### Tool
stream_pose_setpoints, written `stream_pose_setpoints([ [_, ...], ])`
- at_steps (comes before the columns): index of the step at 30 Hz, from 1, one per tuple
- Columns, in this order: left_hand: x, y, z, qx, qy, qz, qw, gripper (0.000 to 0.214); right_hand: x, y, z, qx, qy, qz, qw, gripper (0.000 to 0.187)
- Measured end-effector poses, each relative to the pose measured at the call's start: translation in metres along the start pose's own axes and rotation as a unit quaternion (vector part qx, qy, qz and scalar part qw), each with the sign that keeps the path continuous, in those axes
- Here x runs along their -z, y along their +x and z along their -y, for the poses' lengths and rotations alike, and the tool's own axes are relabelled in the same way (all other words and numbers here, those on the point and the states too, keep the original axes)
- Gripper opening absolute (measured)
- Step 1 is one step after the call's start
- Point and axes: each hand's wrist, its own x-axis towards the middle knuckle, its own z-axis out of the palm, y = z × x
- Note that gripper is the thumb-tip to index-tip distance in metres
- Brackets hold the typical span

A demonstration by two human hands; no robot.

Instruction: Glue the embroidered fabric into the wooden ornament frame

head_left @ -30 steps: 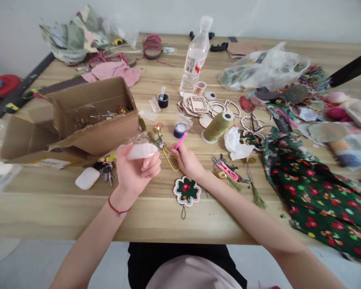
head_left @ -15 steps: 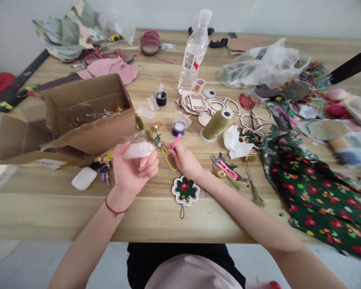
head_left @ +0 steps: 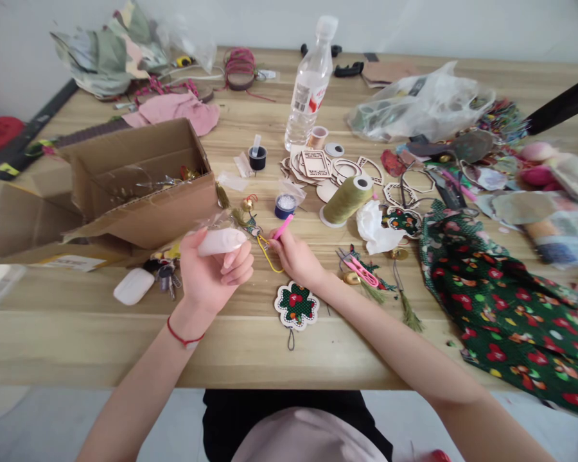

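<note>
My left hand is closed around a small white tube. My right hand pinches a slim pink pen-like tool, its upper part rising above the fingers. A yellow cord lies on the table between both hands, running up to the fingers of the right one. Just beyond sit a blue tub of clear beads and a small gold bell with a tassel. Below my right wrist lies a clover-shaped piece with a green patterned fabric centre, a white stitched rim and a dark loop.
An open cardboard box stands at the left, behind a white case and keys. Olive thread spool, wooden cutouts and a water bottle are further back. Green patterned fabric covers the right side, near pink snips.
Nearly nothing differs. Both hands keep their place and their hold on the white tube and the pink tool; the view has shifted very slightly.
</note>
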Motion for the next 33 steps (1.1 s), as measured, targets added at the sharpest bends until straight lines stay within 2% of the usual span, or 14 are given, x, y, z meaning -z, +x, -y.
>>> stream_pose_setpoints([
  [11,-0.0012,-0.0004,0.0003,0.004,0.000,-0.012,1.000,0.057,-0.0013,0.0015,0.0002,0.007,0.001,0.008,1.000,0.020],
  [20,-0.0033,-0.0004,-0.0005,0.006,-0.002,-0.019,1.000,0.061,0.0051,-0.0007,0.0042,-0.038,0.046,-0.020,0.998,0.018],
  [33,-0.0020,0.0002,0.0003,0.007,-0.004,-0.033,0.999,0.060,0.0055,-0.0014,0.0051,-0.045,0.018,0.012,0.999,0.020],
])
